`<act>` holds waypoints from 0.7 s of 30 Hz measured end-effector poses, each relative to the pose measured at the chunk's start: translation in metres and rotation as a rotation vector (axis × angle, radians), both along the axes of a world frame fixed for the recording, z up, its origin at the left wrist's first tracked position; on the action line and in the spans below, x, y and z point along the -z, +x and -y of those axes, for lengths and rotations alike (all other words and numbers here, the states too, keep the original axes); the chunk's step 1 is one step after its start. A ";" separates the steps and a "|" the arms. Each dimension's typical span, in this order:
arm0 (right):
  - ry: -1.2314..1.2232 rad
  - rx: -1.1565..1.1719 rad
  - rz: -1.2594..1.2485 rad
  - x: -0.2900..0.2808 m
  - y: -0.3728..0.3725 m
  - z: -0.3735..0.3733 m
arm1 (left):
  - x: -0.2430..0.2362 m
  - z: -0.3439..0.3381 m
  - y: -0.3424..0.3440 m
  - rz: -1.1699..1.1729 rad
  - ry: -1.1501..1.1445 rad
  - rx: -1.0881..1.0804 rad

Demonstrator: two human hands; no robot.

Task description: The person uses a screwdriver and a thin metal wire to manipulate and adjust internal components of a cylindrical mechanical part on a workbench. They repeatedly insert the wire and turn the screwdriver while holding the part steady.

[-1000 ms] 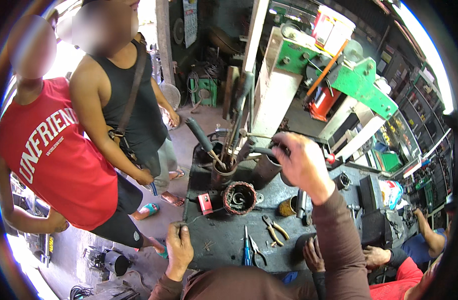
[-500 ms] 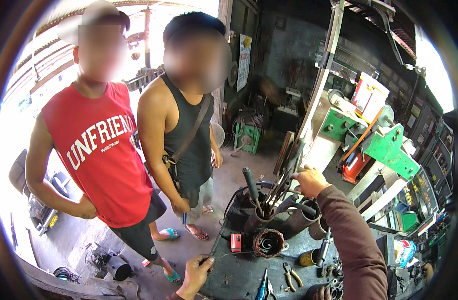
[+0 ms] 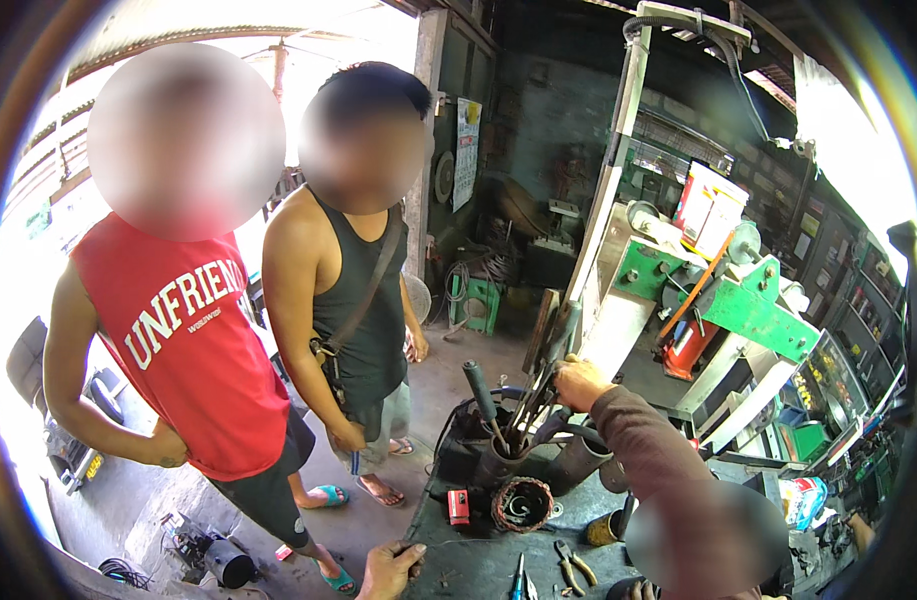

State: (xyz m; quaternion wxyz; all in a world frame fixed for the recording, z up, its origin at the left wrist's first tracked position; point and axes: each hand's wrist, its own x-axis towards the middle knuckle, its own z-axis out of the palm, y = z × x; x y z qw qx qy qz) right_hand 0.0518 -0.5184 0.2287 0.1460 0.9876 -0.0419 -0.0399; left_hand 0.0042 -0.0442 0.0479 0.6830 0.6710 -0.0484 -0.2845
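My left hand (image 3: 391, 571) is at the lower edge, thumb and fingers pinched on a thin wire (image 3: 458, 542) that runs right over the dark workbench (image 3: 438, 520). My right hand (image 3: 581, 384) reaches across the bench to the upright tools (image 3: 534, 400). Its fingers are curled at their upper ends; what they grip is hidden. These tools stand in a metal tube (image 3: 498, 468), beside a dark-handled tool (image 3: 479, 392). Nearer lie a small red box (image 3: 458, 506), a round woven-edged container (image 3: 522, 506), yellow-handled pliers (image 3: 575, 570) and blue-handled pliers (image 3: 519, 580).
A person in a red top (image 3: 193, 320) and a person in a black tank top (image 3: 363, 300) stand beyond the bench at left. A green-and-white machine frame (image 3: 758, 310) rises at right. A dark motor-like part (image 3: 228, 562) lies on the floor.
The view has shifted, so most things sit further left and the bench lower. My right hand's fingers have moved in closer to the upright tools; my left hand keeps its pinch.
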 end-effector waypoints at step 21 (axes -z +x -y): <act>0.863 0.787 0.671 -0.021 -0.291 -0.050 | 0.016 0.038 0.018 -0.035 -0.119 0.051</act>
